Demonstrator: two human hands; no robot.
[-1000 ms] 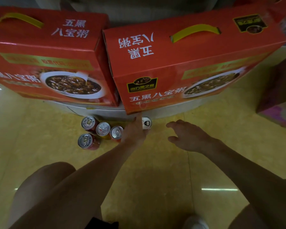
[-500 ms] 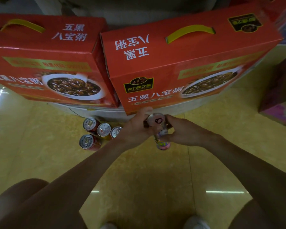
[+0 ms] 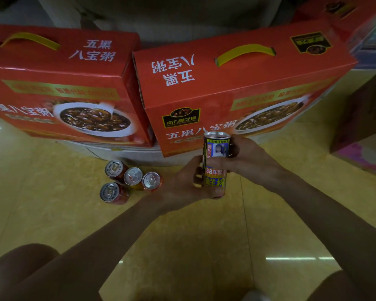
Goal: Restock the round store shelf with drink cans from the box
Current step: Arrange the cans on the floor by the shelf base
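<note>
you're holding the can upright off the floor | left hand gripping it low, right hand gripping it high | four more cans sitting at its 9 o'clock, boxes at 12

Red boxes with yellow handles; blue-and-yellow printed can.
</note>
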